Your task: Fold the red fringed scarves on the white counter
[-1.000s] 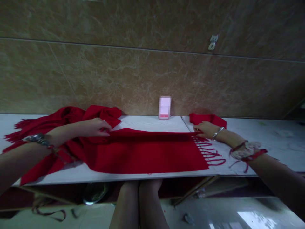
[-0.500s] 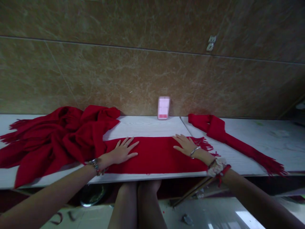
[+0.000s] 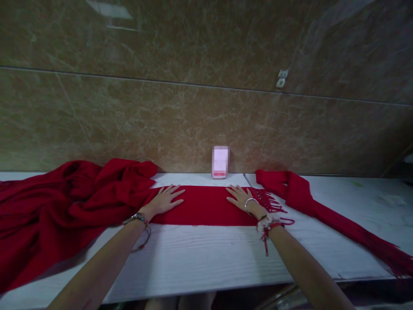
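A red scarf (image 3: 203, 206) lies flat in a long strip across the white table, its knotted fringe at the right end. My left hand (image 3: 165, 199) rests palm down near the strip's left part, fingers spread. My right hand (image 3: 240, 198) presses flat near the fringed end, fingers also spread. Left of my left hand a heap of crumpled red cloth (image 3: 80, 202) meets the strip; whether the two are one piece I cannot tell. To the right lies another red scarf (image 3: 309, 198), narrowly folded and bent, its fringe toward the table's front edge.
A phone (image 3: 220, 162) with a lit, blurred screen leans against the brown marbled wall (image 3: 180, 120) behind the table. The white table (image 3: 200, 258) has a seam right of the phone. A small white fixture (image 3: 282, 79) is on the wall. My knees show below the front edge.
Both hands and the flat scarf have moved away from the front edge toward the wall, so more white table shows in front. The camera view has shifted too. Both hands stay flat on the cloth.
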`<control>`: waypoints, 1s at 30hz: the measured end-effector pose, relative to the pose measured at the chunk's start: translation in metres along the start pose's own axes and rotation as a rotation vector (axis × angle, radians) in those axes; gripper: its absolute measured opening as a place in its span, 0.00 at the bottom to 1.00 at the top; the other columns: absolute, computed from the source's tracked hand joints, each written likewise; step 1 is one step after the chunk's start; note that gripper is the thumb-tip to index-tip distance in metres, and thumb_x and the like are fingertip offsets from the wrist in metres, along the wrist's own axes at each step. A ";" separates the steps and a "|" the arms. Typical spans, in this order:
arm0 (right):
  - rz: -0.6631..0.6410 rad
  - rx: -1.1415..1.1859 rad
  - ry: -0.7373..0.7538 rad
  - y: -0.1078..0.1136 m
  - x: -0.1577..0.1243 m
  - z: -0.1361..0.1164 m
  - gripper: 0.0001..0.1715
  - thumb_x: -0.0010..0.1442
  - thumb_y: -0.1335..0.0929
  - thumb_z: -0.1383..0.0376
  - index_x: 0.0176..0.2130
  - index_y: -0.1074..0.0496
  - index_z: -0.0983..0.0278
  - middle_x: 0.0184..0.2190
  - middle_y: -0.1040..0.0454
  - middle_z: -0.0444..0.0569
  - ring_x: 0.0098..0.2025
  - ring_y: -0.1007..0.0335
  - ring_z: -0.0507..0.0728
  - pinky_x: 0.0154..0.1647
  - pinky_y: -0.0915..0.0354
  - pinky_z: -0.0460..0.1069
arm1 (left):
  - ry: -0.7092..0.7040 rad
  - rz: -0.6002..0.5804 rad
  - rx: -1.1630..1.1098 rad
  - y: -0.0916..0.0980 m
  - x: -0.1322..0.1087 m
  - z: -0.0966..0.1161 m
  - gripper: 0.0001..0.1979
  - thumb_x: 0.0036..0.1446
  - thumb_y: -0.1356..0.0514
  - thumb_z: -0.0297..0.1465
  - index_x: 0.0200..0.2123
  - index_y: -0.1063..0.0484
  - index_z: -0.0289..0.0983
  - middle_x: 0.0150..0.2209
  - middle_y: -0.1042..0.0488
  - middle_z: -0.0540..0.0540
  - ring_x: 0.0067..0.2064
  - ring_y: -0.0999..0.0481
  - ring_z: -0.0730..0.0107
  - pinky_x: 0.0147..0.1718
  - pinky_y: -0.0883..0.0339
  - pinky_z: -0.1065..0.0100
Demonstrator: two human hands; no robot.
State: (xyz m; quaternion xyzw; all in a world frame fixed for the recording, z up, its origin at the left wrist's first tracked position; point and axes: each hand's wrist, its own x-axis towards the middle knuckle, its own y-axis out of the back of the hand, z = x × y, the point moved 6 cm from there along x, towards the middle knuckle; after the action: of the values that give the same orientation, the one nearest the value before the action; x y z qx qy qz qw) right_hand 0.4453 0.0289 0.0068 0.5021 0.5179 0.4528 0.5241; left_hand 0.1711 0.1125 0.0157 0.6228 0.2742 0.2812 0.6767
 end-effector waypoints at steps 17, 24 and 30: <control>0.150 0.037 0.296 0.014 -0.014 -0.029 0.34 0.58 0.43 0.48 0.59 0.47 0.59 0.61 0.50 0.52 0.62 0.61 0.64 0.56 0.54 0.67 | -0.349 0.046 -0.009 0.006 -0.007 0.054 0.24 0.59 0.54 0.43 0.58 0.46 0.44 0.62 0.51 0.45 0.62 0.56 0.58 0.57 0.58 0.52; 0.007 0.035 0.257 0.002 -0.013 -0.046 0.35 0.58 0.45 0.46 0.60 0.51 0.56 0.63 0.55 0.50 0.63 0.64 0.65 0.56 0.58 0.69 | -0.292 -0.141 -0.006 -0.008 -0.009 0.061 0.28 0.58 0.54 0.46 0.60 0.53 0.46 0.63 0.57 0.44 0.63 0.60 0.54 0.55 0.61 0.46; 0.002 0.028 0.186 0.004 -0.013 -0.034 0.34 0.59 0.46 0.47 0.60 0.51 0.58 0.63 0.58 0.51 0.63 0.65 0.64 0.57 0.58 0.67 | -0.358 -0.121 -0.027 -0.001 -0.012 0.065 0.32 0.55 0.51 0.48 0.60 0.53 0.45 0.63 0.56 0.43 0.63 0.59 0.55 0.56 0.61 0.49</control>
State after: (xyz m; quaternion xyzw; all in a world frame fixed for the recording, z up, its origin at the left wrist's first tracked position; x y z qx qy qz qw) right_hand 0.4112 0.0184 0.0133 0.4655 0.5701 0.4908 0.4661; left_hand 0.2093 0.0591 0.0198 0.6360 0.1825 0.1286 0.7387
